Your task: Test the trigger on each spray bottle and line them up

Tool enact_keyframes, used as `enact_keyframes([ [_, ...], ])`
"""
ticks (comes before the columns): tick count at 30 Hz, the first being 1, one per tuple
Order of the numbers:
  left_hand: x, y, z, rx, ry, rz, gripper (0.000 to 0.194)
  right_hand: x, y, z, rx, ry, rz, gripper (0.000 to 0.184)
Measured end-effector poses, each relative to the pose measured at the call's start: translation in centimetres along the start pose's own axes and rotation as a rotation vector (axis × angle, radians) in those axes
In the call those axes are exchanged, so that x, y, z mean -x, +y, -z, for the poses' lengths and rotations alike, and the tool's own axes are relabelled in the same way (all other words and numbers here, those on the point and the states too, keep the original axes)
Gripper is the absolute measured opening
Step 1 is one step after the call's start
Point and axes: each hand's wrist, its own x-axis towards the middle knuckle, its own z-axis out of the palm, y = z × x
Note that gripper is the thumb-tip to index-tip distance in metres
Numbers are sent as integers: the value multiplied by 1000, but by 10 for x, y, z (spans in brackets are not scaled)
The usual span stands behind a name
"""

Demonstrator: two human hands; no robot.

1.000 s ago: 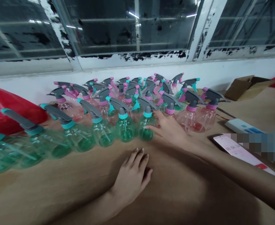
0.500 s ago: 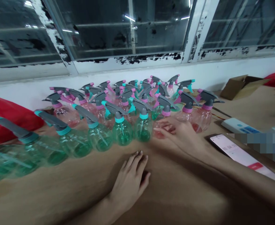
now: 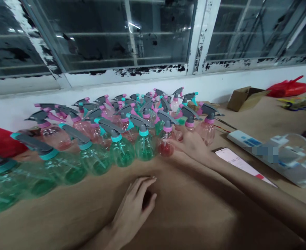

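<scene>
A pink spray bottle (image 3: 165,149) with a grey trigger head stands at the right end of the front row. My right hand (image 3: 194,142) is closed around its right side, thumb across the front, other fingers partly hidden behind. Green spray bottles (image 3: 145,149) with turquoise collars make up the rest of this row, running to the left. On the brown tabletop (image 3: 174,208) in front of them, my left hand (image 3: 133,203) is open and holds nothing, its fingers loosely curved and the thumb apart. More pink spray bottles (image 3: 55,135) crowd behind the row, with some turquoise-nozzled ones among them.
To the right lie a phone (image 3: 236,161) and a white power strip (image 3: 259,152) with plugs and cables. A cardboard box (image 3: 243,99) and a red bag (image 3: 288,86) sit farther back. Another red bag (image 3: 4,140) is at left, below the window wall.
The view has turned right, so the bottles appear farther left. My left hand has drawn back slightly, its fingers more curved. My right hand stays at the pink spray bottle, which shows more clearly.
</scene>
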Motion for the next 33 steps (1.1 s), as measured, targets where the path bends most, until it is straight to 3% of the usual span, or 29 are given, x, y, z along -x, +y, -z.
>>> enact_keyframes([
  [4, -15, 3, -3, 232, 22, 166, 24, -1, -6, -5, 56, -1, 33, 55],
  [10, -41, 8, -13, 320, 126, 156, 25, 8, -6, 3, 97, -12, 61, 56],
  [15, -54, 30, -12, 228, 205, 148, 51, 41, -5, 22, 113, -52, 163, 63],
  [18, -56, 44, -10, 181, 143, 97, 70, 61, -4, 30, 65, -37, 222, 67],
  [20, -53, 48, -10, 225, 66, 72, 70, 69, -4, 35, 35, -35, 237, 66],
  [24, -44, 49, -15, 308, -15, 55, 64, 67, -9, 44, -240, -129, 243, 57],
  [28, -38, 49, -20, 304, -16, 75, 66, 56, -16, 45, -633, -278, 224, 66],
  [33, -35, 47, -20, 261, -19, 49, 70, 51, -23, 26, -944, -351, 151, 43],
])
